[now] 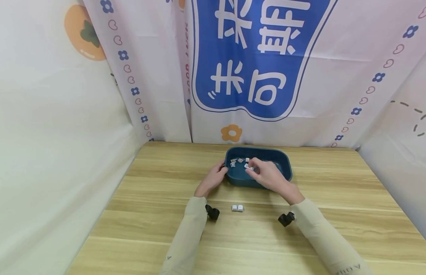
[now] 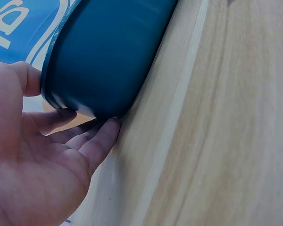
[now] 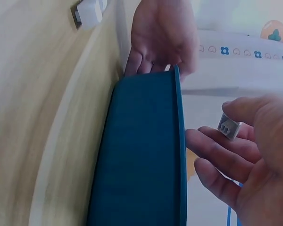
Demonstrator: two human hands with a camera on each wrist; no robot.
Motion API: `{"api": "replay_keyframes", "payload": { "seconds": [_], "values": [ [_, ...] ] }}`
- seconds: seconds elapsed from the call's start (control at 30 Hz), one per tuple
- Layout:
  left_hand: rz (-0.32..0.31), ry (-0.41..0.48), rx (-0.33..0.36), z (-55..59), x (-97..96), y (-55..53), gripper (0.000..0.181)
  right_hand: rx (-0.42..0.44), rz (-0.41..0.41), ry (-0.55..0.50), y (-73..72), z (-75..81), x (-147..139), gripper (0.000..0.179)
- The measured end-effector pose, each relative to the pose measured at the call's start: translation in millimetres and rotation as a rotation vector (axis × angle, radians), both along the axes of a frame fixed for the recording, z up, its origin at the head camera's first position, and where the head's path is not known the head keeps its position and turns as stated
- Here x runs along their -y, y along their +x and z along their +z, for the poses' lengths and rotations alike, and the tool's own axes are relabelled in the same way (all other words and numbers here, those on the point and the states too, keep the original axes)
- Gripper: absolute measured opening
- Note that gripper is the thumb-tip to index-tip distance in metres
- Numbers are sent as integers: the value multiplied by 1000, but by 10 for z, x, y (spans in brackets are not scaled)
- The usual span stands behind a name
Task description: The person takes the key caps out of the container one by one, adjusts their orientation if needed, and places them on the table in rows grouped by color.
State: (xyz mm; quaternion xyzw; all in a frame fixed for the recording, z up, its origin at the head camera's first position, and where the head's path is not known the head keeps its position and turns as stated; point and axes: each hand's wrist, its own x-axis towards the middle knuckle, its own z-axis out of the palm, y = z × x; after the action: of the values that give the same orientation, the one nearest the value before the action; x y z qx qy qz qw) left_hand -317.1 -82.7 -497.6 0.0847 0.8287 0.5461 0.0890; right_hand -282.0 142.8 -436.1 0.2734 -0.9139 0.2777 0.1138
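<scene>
A dark blue plastic tray [image 1: 245,182] sits on the table with several small keycaps [image 1: 233,165] inside, mostly toward its left half. My left hand [image 1: 214,177] holds the tray's left end; in the left wrist view its thumb is at the rim and the fingers touch the outer wall. Over the tray, my right hand [image 1: 271,176] pinches a light grey keycap [image 3: 229,127] between thumb and fingers, its hollow underside showing in the right wrist view. Two white keycaps [image 1: 237,208] stand side by side on the table in front of the tray.
The wood-grain table [image 1: 158,229] reaches back to a printed white curtain [image 1: 161,122] just behind the tray. More white cloth hangs at both sides. A small black device [image 1: 213,212] is at the left wrist, another black device [image 1: 286,219] at the right.
</scene>
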Motion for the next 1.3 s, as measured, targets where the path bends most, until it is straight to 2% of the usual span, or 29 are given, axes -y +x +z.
{"api": "replay_keyframes", "payload": {
  "seconds": [0.17,0.37,0.67,1.0,1.3],
  "values": [
    [-2,-11,2,4,10,0,49,-43,35,7,74,11,27,14],
    [-6,-14,1,8,15,6,50,-50,56,-2,164,50,52,9],
    [-6,1,16,10,13,3,50,8,91,22,311,47,77,8],
    [-7,-7,13,22,17,7,51,-17,173,117,380,3,80,12],
    [-1,-14,15,15,9,-7,52,82,178,166,423,-24,82,6]
  ]
}}
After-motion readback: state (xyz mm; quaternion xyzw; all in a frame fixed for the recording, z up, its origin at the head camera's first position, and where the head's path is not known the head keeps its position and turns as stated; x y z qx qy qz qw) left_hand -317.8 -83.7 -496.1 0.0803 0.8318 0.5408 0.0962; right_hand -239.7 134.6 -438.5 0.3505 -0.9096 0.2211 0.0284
